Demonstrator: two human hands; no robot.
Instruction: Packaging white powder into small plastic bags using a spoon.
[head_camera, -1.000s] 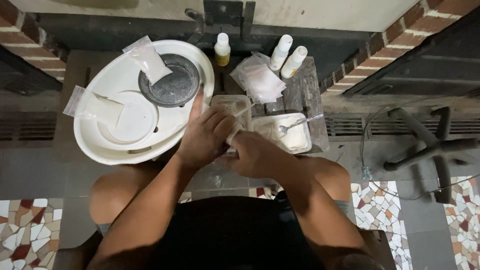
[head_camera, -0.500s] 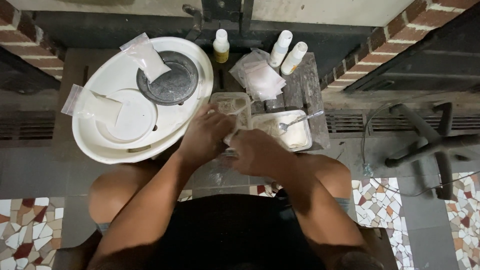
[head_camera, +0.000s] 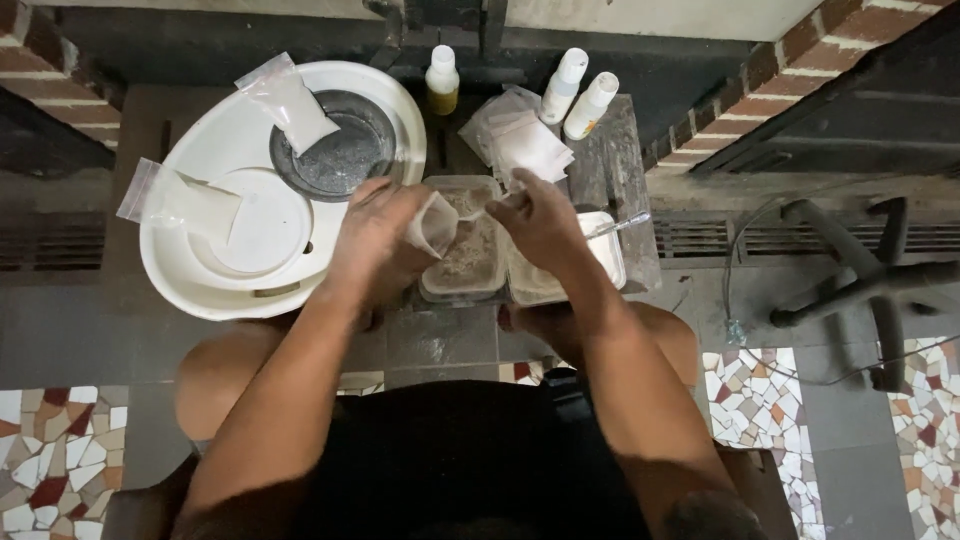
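My left hand (head_camera: 378, 240) grips a small clear plastic bag (head_camera: 437, 222) by its mouth, held over a clear rectangular container (head_camera: 466, 268) of pale brownish powder. My right hand (head_camera: 541, 220) is closed on the handle of a small spoon whose tip points into the bag's opening. A second clear container (head_camera: 610, 258) with white powder and a metal spoon (head_camera: 622, 224) sits under and to the right of my right hand. Both containers rest on a dark stone slab (head_camera: 626, 150).
A large white basin (head_camera: 190, 275) at left holds a white lid, a dark dish of grey powder (head_camera: 340, 150) and two powder bags (head_camera: 285, 98). Three small bottles (head_camera: 442, 80) and more bags (head_camera: 520, 140) stand behind. Brick walls flank the spot; a metal stand (head_camera: 860, 290) lies right.
My hands have lifted off the containers and moved back a little. The left hand now holds the small bag open above the brown powder, and the right hand has the spoon at its mouth.
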